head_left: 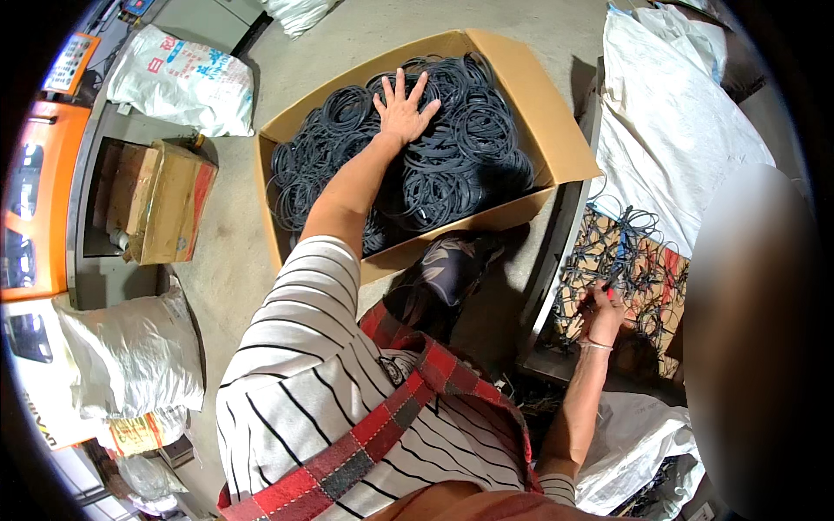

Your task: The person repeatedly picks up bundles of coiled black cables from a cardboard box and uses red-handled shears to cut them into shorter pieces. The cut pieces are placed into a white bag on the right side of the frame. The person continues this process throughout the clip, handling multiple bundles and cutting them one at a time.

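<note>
My left hand (404, 112) lies palm down, fingers spread, on coiled black rubber-like rings (485, 130) that fill a large open cardboard box (534, 111). To the right, my right hand (603, 316) is over a cardboard-covered work surface (671, 338) strewn with small black branching parts (642, 270). Its fingers are closed around a small tool or piece with a red end (610, 293); what exactly it is cannot be told. Part of that hand is in shadow.
A large white woven sack (671, 130) lies behind the work surface, another white sack (625, 449) below it. Filled sacks (182, 81) (137, 358) and a worn cardboard carton (172, 202) stand at the left, beside an orange machine (49, 195). A blurred shape covers the right edge.
</note>
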`<action>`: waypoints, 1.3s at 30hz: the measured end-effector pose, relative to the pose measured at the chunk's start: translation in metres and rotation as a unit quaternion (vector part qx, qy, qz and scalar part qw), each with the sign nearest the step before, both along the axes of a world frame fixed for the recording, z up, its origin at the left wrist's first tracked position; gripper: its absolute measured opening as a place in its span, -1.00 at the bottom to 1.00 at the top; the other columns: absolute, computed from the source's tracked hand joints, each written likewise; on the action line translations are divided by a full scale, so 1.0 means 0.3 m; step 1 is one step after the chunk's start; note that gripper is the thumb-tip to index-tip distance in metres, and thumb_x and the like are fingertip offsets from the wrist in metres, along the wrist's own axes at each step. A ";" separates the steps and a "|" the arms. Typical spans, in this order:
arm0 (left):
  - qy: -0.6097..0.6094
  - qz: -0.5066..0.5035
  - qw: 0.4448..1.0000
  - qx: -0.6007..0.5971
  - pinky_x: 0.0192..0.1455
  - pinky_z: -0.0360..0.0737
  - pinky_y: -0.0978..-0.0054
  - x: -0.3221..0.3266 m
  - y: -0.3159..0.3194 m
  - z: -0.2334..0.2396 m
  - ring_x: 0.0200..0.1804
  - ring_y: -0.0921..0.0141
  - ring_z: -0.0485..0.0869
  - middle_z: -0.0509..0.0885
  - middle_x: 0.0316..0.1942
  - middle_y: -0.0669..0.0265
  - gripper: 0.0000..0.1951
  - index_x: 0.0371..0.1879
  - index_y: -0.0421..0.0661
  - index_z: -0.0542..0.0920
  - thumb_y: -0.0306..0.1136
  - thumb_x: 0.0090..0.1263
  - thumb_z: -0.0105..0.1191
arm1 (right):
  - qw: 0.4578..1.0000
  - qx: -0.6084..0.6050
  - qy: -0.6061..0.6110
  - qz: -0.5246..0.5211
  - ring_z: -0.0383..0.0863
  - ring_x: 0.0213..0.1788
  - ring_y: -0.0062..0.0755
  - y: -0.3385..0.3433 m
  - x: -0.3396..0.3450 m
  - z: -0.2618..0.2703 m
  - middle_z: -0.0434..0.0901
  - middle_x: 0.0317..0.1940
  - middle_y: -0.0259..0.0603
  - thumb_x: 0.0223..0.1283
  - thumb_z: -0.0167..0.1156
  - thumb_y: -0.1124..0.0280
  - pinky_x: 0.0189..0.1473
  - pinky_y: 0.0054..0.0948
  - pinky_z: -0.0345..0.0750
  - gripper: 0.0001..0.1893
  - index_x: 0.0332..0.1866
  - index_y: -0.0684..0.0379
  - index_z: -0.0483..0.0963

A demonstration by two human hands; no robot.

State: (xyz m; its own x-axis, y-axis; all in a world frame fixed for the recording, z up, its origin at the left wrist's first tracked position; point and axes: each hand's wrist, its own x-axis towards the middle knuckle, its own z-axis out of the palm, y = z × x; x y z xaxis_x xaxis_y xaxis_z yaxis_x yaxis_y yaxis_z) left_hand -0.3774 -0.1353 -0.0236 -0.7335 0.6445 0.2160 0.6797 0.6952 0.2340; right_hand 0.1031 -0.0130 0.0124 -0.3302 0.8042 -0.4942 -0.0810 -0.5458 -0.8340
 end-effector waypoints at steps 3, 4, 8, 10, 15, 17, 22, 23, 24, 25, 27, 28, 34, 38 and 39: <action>-0.023 0.029 0.999 -0.016 0.38 -0.28 -0.21 -0.041 0.082 -0.081 0.48 -0.04 -0.31 -0.25 0.49 0.13 -0.28 0.42 0.42 0.01 0.33 0.29 -0.24 | 1.000 -0.021 -0.018 -0.009 0.50 -0.47 -0.45 0.018 -0.014 -0.016 0.50 -0.47 -0.23 0.24 0.09 0.53 -0.46 -0.48 0.47 -0.92 -0.20 0.26 0.44; -0.017 0.032 0.999 -0.024 0.37 -0.27 -0.21 -0.051 0.100 -0.103 0.48 -0.03 -0.31 -0.25 0.49 0.14 -0.28 0.43 0.42 0.00 0.34 0.29 -0.24 | 0.999 -0.027 -0.017 -0.014 0.50 -0.47 -0.44 0.022 -0.022 -0.016 0.50 -0.46 -0.22 0.23 0.09 0.53 -0.46 -0.48 0.47 -0.91 -0.19 0.27 0.44; 0.003 0.033 0.997 -0.068 0.38 -0.28 -0.22 -0.100 0.129 -0.183 0.49 -0.02 -0.30 -0.26 0.49 0.13 -0.29 0.43 0.42 -0.03 0.32 0.31 -0.26 | 0.999 -0.031 -0.025 -0.008 0.52 -0.44 -0.41 0.035 -0.027 -0.028 0.52 -0.45 -0.17 0.22 0.09 0.54 -0.44 -0.45 0.48 -0.86 -0.14 0.32 0.44; 0.014 0.022 0.996 -0.081 0.38 -0.29 -0.20 -0.112 0.156 -0.240 0.49 -0.02 -0.31 -0.27 0.49 0.14 -0.30 0.43 0.42 -0.05 0.31 0.33 -0.29 | 0.998 -0.033 -0.042 -0.017 0.53 -0.44 -0.38 0.035 -0.001 -0.045 0.54 -0.44 -0.16 0.20 0.11 0.55 -0.41 -0.43 0.48 -0.81 -0.10 0.35 0.44; 0.057 0.012 0.990 -0.125 0.30 -0.11 -0.34 -0.104 0.187 -0.204 0.46 -0.10 -0.16 -0.11 0.47 0.09 -0.27 0.41 0.37 0.04 0.35 0.27 -0.26 | 0.990 -0.030 -0.123 -0.056 0.48 -0.42 -0.52 0.046 0.024 -0.086 0.52 -0.43 -0.29 0.15 0.15 0.49 -0.36 -0.52 0.41 -0.81 -0.16 0.35 0.49; 0.052 -0.012 0.993 -0.102 0.26 0.00 -0.34 -0.132 0.124 -0.141 0.40 -0.14 -0.01 0.01 0.43 0.01 -0.27 0.39 0.28 0.14 0.33 0.25 -0.17 | 0.985 0.023 -0.152 -0.080 0.39 -0.42 -0.61 0.080 0.022 -0.069 0.49 -0.47 -0.41 0.09 0.17 0.48 -0.34 -0.59 0.30 -0.83 -0.22 0.31 0.52; -0.092 -0.054 0.994 0.008 0.35 -0.09 -0.20 -0.284 0.084 0.004 0.45 -0.09 -0.11 -0.10 0.46 0.00 -0.35 0.41 0.35 0.10 0.25 0.35 -0.28 | 0.976 0.047 -0.028 -0.212 0.50 -0.53 -0.44 0.204 0.144 -0.036 0.51 -0.53 -0.23 0.08 0.13 0.54 -0.48 -0.48 0.46 -0.92 -0.33 0.32 0.47; -0.084 -0.078 0.993 0.026 0.40 -0.07 -0.07 -0.350 0.032 0.010 0.46 -0.05 -0.07 -0.06 0.45 -0.01 -0.37 0.41 0.32 0.13 0.21 0.37 -0.28 | 0.972 0.038 -0.023 -0.231 0.51 -0.53 -0.43 0.200 0.206 -0.035 0.52 -0.54 -0.21 0.09 0.12 0.55 -0.49 -0.46 0.47 -0.93 -0.34 0.31 0.47; -0.082 -0.069 0.992 0.067 0.45 -0.04 0.22 -0.348 0.035 0.039 0.45 0.04 0.04 0.12 0.39 -0.08 -0.39 0.36 0.12 0.25 0.14 0.38 -0.24 | 0.967 0.039 -0.035 -0.250 0.51 -0.55 -0.42 0.207 0.238 -0.031 0.52 -0.55 -0.20 0.08 0.11 0.55 -0.51 -0.45 0.47 -0.94 -0.34 0.31 0.46; -0.086 -0.057 0.985 0.142 0.38 0.15 0.34 -0.321 0.032 0.072 0.33 0.14 0.33 0.39 0.24 -0.05 -0.42 0.28 -0.12 0.35 0.00 0.39 -0.10 | 0.961 0.039 -0.047 -0.269 0.51 -0.57 -0.41 0.205 0.264 -0.015 0.52 -0.56 -0.18 0.08 0.11 0.56 -0.53 -0.44 0.48 -0.94 -0.35 0.31 0.45; -0.213 0.022 0.941 0.261 0.24 0.36 0.40 0.000 0.092 0.322 0.14 0.27 0.52 0.57 0.07 0.07 -0.51 0.17 -0.23 0.46 -0.19 0.34 0.06 | 0.948 0.043 -0.053 -0.310 0.49 -0.62 -0.39 0.183 0.292 0.030 0.50 -0.60 -0.18 0.05 0.11 0.57 -0.56 -0.43 0.46 -0.94 -0.37 0.33 0.45; -0.227 -0.008 0.927 0.298 0.20 0.39 0.43 0.082 0.095 0.375 0.08 0.32 0.54 0.59 0.03 0.11 -0.55 0.12 -0.24 0.49 -0.23 0.33 0.08 | 0.949 0.046 -0.048 -0.308 0.48 -0.63 -0.38 0.186 0.307 0.005 0.50 -0.61 -0.19 0.04 0.11 0.57 -0.56 -0.43 0.46 -0.94 -0.38 0.33 0.45; -0.441 -0.185 0.815 0.329 0.15 0.45 0.44 0.783 0.263 0.496 0.05 0.42 0.57 0.64 -0.04 0.23 -0.69 -0.02 -0.15 0.60 -0.31 0.30 0.12 | 0.953 -0.039 -0.163 -0.253 0.45 -0.71 -0.39 0.118 0.325 -0.130 0.50 -0.70 -0.20 -0.11 0.24 0.53 -0.65 -0.38 0.34 -0.87 -0.60 0.33 0.46; -0.587 -0.291 0.715 0.244 0.08 0.45 0.54 1.117 0.374 0.411 -0.02 0.45 0.55 0.63 -0.10 0.22 -0.66 -0.01 -0.25 0.56 -0.29 0.33 0.10 | 0.955 -0.090 -0.246 -0.138 0.47 -0.68 -0.33 0.119 0.356 -0.260 0.50 -0.67 -0.17 -0.12 0.27 0.48 -0.62 -0.35 0.36 -0.85 -0.54 0.35 0.48; -0.599 -0.324 0.694 0.236 0.08 0.45 0.56 1.164 0.392 0.360 -0.06 0.47 0.56 0.63 -0.11 0.26 -0.65 -0.03 -0.28 0.56 -0.29 0.33 0.12 | 0.944 -0.074 -0.304 -0.101 0.52 -0.65 -0.21 0.146 0.364 -0.285 0.52 -0.67 -0.10 -0.09 0.26 0.44 -0.57 -0.30 0.42 -0.82 -0.51 0.35 0.49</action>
State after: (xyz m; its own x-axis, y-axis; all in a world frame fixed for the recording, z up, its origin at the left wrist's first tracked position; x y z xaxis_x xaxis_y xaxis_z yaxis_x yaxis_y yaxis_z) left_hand -0.0282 -0.0179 0.0845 -0.1584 0.9874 0.0005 -0.0635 -0.0107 0.9979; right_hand 0.2124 0.0309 -0.0732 0.2036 0.7276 -0.6551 0.2741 -0.6847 -0.6753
